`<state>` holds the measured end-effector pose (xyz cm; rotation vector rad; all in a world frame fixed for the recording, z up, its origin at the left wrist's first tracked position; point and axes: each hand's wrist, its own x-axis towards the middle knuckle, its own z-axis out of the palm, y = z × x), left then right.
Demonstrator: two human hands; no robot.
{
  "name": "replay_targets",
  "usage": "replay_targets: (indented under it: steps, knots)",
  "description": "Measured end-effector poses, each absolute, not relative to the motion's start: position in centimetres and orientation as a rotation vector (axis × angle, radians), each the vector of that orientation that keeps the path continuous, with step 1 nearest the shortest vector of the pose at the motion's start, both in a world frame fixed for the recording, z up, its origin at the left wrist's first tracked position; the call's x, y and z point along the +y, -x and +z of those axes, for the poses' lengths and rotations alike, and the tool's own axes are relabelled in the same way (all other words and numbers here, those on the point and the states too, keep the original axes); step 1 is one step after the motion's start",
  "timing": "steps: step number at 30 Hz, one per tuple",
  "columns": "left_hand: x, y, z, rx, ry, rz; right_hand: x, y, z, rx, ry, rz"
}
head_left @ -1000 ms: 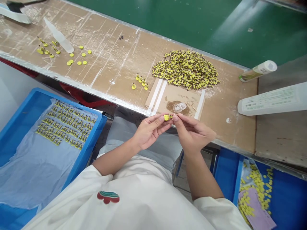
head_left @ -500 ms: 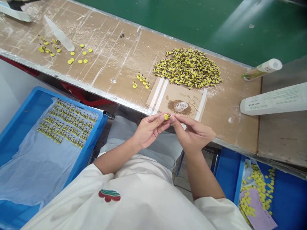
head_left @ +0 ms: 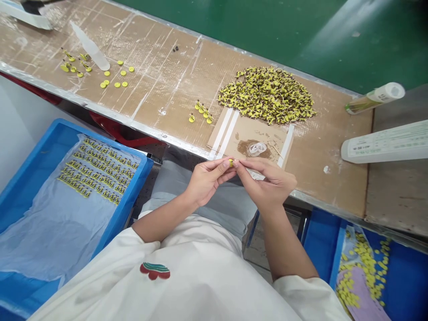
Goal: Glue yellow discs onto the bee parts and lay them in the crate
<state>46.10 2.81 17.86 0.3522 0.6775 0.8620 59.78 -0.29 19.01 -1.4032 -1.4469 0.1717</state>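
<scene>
My left hand pinches a small round yellow disc between thumb and fingertips. Opposite it, my right hand is closed at thumb and forefinger on a tiny figure piece that meets the disc; the fingertips mostly hide this piece. Both hands hover at the bench's front edge, in front of a cardboard sheet with white tape strips. On that sheet a small clear dish sits in a brown wet stain, with a thin stick beside it. Behind lies a heap of tiny yellow-and-brown figures.
Several figures on yellow bases stand left of the heap. Further left lie loose yellow discs and a white dropper bottle. A blue tray holds rows of figures. White bottles lean in from the right; yellow discs fill a lower bin.
The view has shifted slightly, so the bench things appear a little further right. Both hands keep hold of the small pieces; the disc seems slightly turned between the fingertips.
</scene>
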Motion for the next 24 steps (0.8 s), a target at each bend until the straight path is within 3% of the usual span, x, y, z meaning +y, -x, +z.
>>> replay_targets:
  steps: [6,24]
  knots:
    - [2.9,-45.7,18.1,0.708,-0.389,0.886,0.1,-59.6,19.1,-1.586,1.394,0.086]
    - [3.4,-45.3,18.2,0.764,-0.320,0.989,1.9,-59.1,18.6,-1.407,1.434,0.352]
